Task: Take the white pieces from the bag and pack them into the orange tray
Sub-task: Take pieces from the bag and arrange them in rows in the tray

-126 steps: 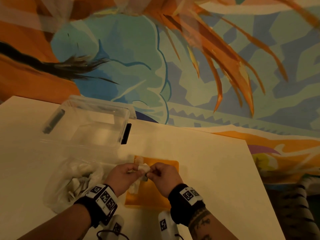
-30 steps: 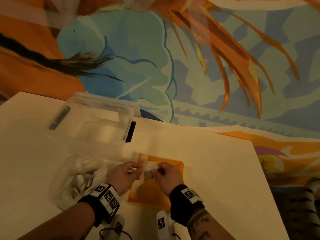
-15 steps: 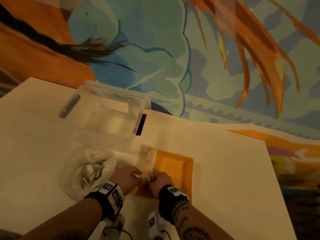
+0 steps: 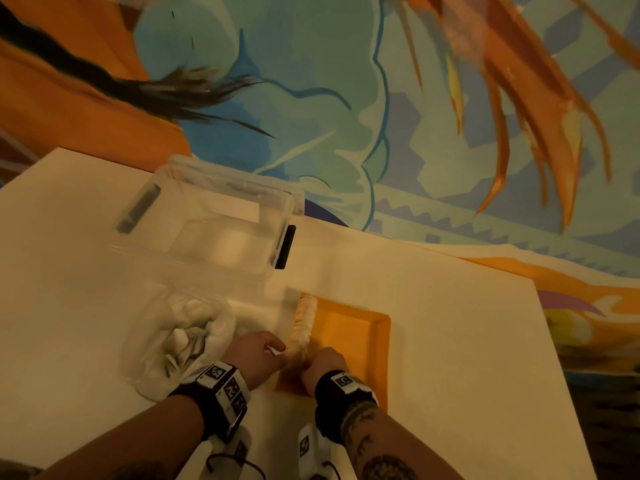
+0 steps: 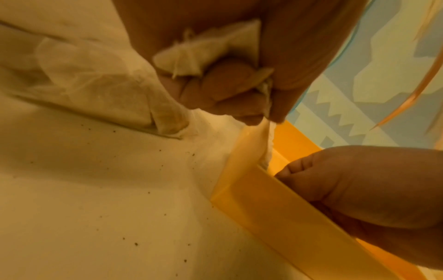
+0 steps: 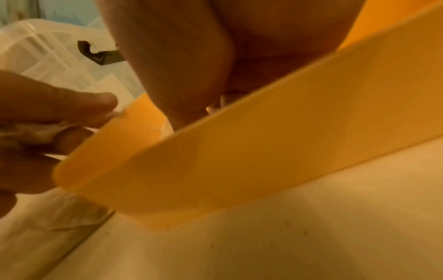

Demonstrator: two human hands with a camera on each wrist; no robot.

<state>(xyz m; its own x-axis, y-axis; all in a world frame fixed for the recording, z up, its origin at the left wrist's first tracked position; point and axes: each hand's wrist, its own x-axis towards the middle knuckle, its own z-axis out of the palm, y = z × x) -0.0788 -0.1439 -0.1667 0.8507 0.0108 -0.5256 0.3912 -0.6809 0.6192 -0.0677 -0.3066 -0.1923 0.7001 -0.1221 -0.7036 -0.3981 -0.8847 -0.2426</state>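
Note:
The orange tray (image 4: 356,341) lies on the white table, with a row of white pieces (image 4: 305,320) packed along its left wall. At the row's near end, my left hand (image 4: 275,351) pinches a white piece (image 5: 262,132) that hangs into the tray's corner. A crumpled white piece (image 5: 210,51) is bunched in that hand's palm. My right hand (image 4: 310,363) has curled fingers (image 5: 297,170) down in the same corner against the piece. In the right wrist view the tray wall (image 6: 239,151) hides its fingertips. The clear bag (image 4: 180,344) of white pieces lies left of my left hand.
An open clear plastic box (image 4: 214,230) with black latches stands behind the bag, its lid propped against the far side. The table's right edge (image 4: 550,341) runs close to the tray. A patterned carpet lies beyond the table.
Both hands came down from above the tray's middle to its near left corner, bringing the white piece to the end of the row. The view has tipped left and down.

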